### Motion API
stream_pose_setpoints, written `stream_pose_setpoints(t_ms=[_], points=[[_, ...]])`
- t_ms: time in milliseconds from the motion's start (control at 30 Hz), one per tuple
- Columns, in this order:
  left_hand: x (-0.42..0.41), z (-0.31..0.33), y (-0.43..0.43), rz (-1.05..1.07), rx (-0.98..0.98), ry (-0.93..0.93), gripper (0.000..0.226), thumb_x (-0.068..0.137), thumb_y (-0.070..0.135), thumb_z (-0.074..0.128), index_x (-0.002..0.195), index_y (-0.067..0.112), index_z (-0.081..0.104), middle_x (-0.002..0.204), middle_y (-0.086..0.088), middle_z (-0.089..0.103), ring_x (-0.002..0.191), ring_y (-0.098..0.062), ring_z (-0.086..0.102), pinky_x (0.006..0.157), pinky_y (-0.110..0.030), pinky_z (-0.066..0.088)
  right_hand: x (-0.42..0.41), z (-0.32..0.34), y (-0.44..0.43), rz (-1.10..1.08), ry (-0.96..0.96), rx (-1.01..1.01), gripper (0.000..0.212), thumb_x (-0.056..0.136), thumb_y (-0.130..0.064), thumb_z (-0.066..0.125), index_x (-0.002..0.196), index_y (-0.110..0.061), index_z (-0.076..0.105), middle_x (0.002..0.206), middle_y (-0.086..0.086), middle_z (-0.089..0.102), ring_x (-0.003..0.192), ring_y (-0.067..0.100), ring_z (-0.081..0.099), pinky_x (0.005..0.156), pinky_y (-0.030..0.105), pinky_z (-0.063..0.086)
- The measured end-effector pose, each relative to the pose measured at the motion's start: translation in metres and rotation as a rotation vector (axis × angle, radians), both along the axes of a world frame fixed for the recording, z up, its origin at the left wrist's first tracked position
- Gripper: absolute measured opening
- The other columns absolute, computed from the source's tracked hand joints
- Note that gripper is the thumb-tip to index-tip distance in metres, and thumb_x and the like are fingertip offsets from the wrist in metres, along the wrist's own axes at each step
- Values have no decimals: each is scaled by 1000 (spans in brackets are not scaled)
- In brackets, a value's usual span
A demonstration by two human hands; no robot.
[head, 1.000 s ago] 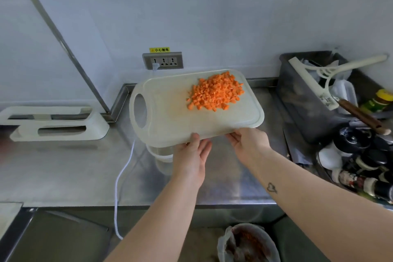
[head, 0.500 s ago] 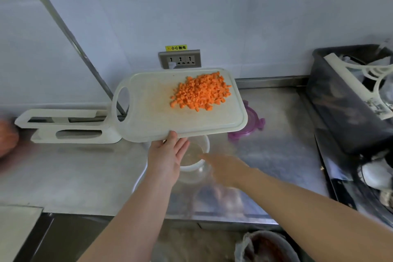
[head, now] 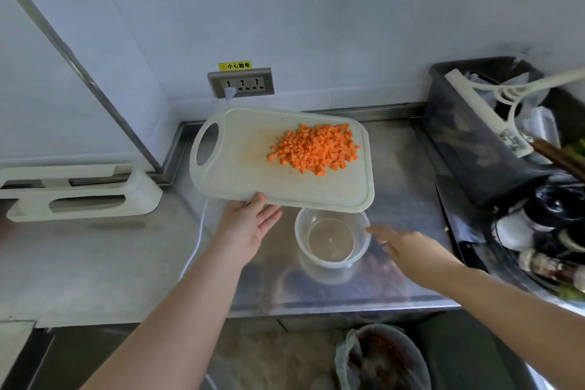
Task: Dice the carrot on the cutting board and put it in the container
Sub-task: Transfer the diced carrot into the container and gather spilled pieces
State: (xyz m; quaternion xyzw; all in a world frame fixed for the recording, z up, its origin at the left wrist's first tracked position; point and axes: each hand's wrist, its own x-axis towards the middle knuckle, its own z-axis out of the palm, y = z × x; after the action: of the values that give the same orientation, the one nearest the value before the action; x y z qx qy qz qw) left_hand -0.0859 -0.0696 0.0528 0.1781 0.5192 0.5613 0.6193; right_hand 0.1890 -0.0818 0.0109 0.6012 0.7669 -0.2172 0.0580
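The white cutting board (head: 240, 165) is held above the steel tabletop (head: 95, 263) by the left hand (head: 247, 228), which supports its near edge with the thumb on top and the fingers spread below it. The diced carrot (head: 315, 149) is piled on the board, beyond this hand and toward its right. Just to the right of the left hand, partly under the near right corner of the board, the clear container (head: 332, 244) is seen standing on the tabletop, empty. The right hand (head: 408, 250) is kept open with fingers stretched, nothing being held, its fingertips just beside the container's right rim; contact cannot be told.
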Motion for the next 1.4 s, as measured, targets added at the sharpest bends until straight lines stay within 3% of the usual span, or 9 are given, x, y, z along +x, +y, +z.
stream_pose_setpoints(t_ms=[67,200,367,433,600,833,1000,1167,1400], points=[[1,-2,2,-55,2,13,27,99,5,44,125,10,51,112,-5,64,92,-19,65,78,-33,52,15,6,1,-187,157,9,42,100,-14,38,139,-28,43,115,-1,65,97,21,62,81,32,48],[-2,-2,7,-160,-21,4,27,99,4,45,125,7,50,111,-8,64,97,-23,64,81,-35,51,25,34,28,-692,778,-48,25,99,-10,45,122,-7,56,93,6,62,73,18,59,66,28,47],[-16,5,19,-331,-51,35,25,96,3,47,120,8,55,113,-10,67,98,-26,68,77,-35,56,19,72,55,-944,1208,-262,16,98,-11,44,90,-11,57,92,10,56,76,22,56,79,38,45],[-21,7,25,-378,-64,62,22,96,3,48,115,8,57,108,-10,70,94,-24,69,73,-33,59,18,77,61,-930,1217,-284,17,98,-11,43,98,-7,60,89,9,61,77,23,59,86,37,44],[-28,13,40,-411,-76,152,18,98,5,44,105,9,60,96,-8,72,89,-22,69,74,-34,57,18,69,69,-889,1164,-310,25,98,-1,40,118,-2,57,92,11,65,78,21,62,75,30,49],[-9,13,56,-129,-87,298,17,101,12,43,102,10,60,93,-7,68,83,-18,66,70,-30,52,-9,42,62,-951,1364,-287,22,96,5,40,94,-5,60,69,4,70,59,13,68,69,25,52],[8,-5,37,-174,-143,294,13,98,10,49,92,11,61,92,-8,69,83,-19,67,67,-30,53,-17,32,60,-961,1408,-204,22,97,4,40,108,-1,59,89,8,69,77,16,67,59,17,53],[5,-20,36,-248,-173,170,18,97,5,49,111,10,59,104,-8,69,92,-20,67,72,-32,52,-11,27,65,-961,1266,-114,25,99,2,39,118,-3,55,107,13,65,87,21,65,74,25,50],[15,-37,37,-212,-207,164,18,99,-1,42,98,10,56,97,-7,67,87,-18,66,74,-33,50,-12,26,72,-945,1080,-123,27,99,-4,43,120,-6,59,108,14,67,94,28,66,86,33,50]])
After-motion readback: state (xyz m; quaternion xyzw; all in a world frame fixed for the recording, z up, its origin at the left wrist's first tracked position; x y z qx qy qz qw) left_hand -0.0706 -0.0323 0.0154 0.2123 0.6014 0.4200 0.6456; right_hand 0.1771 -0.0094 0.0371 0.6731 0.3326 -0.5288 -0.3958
